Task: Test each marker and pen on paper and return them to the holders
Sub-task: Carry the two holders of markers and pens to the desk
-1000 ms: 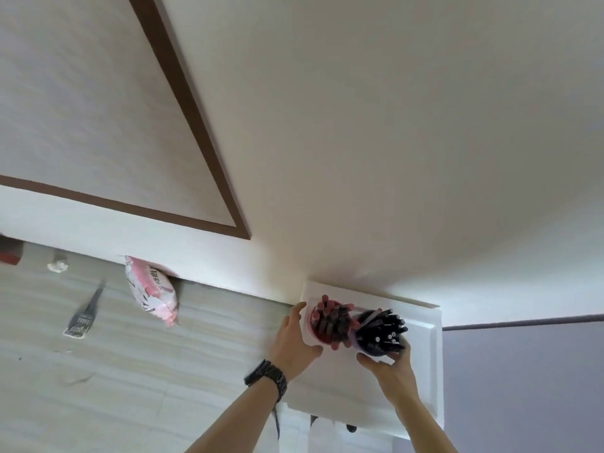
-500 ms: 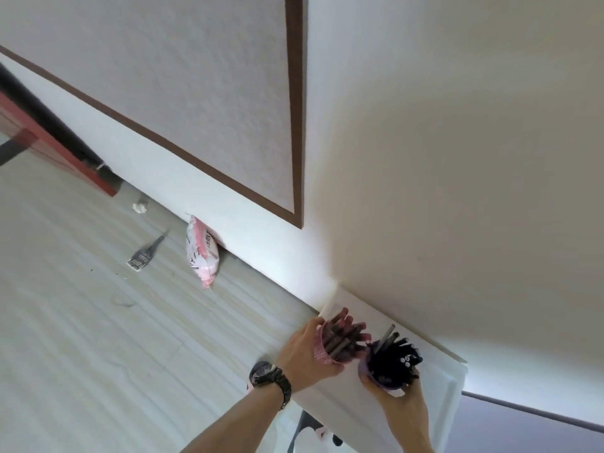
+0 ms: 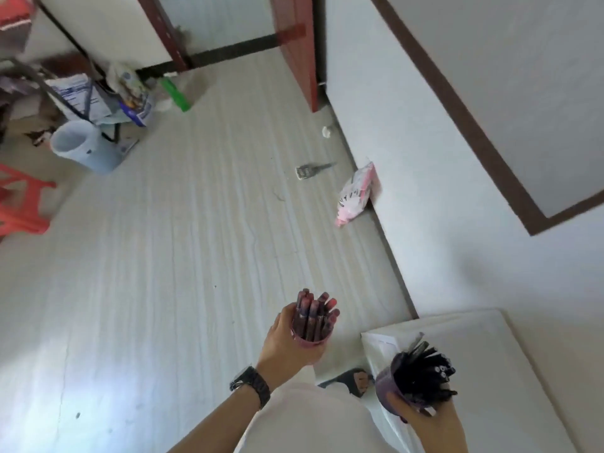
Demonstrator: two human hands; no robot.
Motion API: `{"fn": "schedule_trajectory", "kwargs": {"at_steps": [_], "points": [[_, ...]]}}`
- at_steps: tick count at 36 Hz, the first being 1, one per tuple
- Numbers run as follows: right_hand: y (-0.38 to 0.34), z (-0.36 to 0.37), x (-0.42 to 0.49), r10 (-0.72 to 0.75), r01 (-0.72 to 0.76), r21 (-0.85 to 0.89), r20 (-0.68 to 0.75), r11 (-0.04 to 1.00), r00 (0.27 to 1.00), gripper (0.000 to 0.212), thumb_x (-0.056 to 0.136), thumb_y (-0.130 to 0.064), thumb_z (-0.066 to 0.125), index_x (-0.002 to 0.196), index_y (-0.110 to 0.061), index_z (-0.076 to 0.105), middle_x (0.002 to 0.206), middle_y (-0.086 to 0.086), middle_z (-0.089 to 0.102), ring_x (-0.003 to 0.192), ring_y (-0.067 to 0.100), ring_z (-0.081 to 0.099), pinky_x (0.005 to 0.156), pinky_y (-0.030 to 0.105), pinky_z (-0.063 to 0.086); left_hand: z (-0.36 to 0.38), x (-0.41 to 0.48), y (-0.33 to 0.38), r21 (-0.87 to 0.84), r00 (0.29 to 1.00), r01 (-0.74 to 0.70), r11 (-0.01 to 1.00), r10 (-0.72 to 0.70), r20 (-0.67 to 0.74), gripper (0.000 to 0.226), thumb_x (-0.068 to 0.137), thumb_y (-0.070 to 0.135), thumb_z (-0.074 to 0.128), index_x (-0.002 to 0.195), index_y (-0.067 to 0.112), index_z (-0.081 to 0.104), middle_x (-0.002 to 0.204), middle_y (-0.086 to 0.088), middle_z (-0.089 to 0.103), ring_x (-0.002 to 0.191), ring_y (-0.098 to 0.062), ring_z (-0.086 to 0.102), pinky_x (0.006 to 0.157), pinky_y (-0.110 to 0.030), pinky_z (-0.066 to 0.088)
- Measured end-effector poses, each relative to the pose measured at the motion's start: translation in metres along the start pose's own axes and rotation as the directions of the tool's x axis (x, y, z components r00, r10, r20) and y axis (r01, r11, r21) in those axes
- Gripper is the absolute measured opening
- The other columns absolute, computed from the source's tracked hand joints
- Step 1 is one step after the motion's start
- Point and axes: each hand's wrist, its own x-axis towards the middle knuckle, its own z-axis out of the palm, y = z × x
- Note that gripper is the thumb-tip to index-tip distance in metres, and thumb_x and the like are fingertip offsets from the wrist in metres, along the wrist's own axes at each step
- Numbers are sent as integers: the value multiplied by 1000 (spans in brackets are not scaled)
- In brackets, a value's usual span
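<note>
My left hand [image 3: 289, 341] grips a pink holder [image 3: 310, 342] packed with several red markers [image 3: 313, 313], held out over the pale floor. My right hand [image 3: 431, 426] grips a purple holder [image 3: 387, 389] full of several black pens [image 3: 425, 367], held above the corner of a white table [image 3: 510, 371]. Both holders are lifted and tilted. A dark watch sits on my left wrist [image 3: 251, 384]. No paper for testing is visible.
The white wall [image 3: 425, 158] with a brown frame runs along the right. On the floor lie a pink packet [image 3: 354, 194], a small brush [image 3: 309, 170] and a crumpled scrap [image 3: 327, 131]. At far left are a blue bucket [image 3: 83, 147], bags, a green bottle [image 3: 176, 94] and a red stool [image 3: 19, 204].
Both holders have come off the white table. My left hand has carried the pink holder out over the floor. The view has swung left, showing the floor and the room's clutter.
</note>
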Motion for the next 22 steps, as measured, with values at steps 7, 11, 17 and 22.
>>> {"fn": "schedule_trajectory", "kwargs": {"at_steps": [7,11,17,22], "points": [[-81,52,15,-203,226,-154,152,962,967,78,56,-18,100,117,-38,55,103,-13,74,92,-2,70,72,16,50,-81,-48,-74,-275,914,149,950,-239,-328,36,76,56,75,90,24,69,76,6,73,68,-10,71,57,-32,57],[-126,86,23,-234,297,-245,256,923,938,85,46,-55,98,111,-64,43,104,-29,69,94,-12,66,75,16,50,-117,-83,-117,-432,828,151,889,-352,-436,13,78,32,82,84,24,73,76,-1,75,73,-19,74,63,-42,61],[-157,159,40,-254,354,-353,300,866,920,89,40,-59,98,110,-51,43,107,-15,72,99,11,70,88,45,56,-164,-117,-172,-537,744,154,830,-454,-489,32,73,10,84,86,37,74,78,3,76,76,-12,74,62,-22,58],[-183,237,36,-273,366,-335,294,868,916,84,55,-11,100,124,-9,52,112,9,73,107,28,71,94,43,53,-205,-124,-213,-625,669,156,765,-547,-503,23,68,9,86,83,19,72,80,-2,76,72,-10,72,60,-23,57]]}}
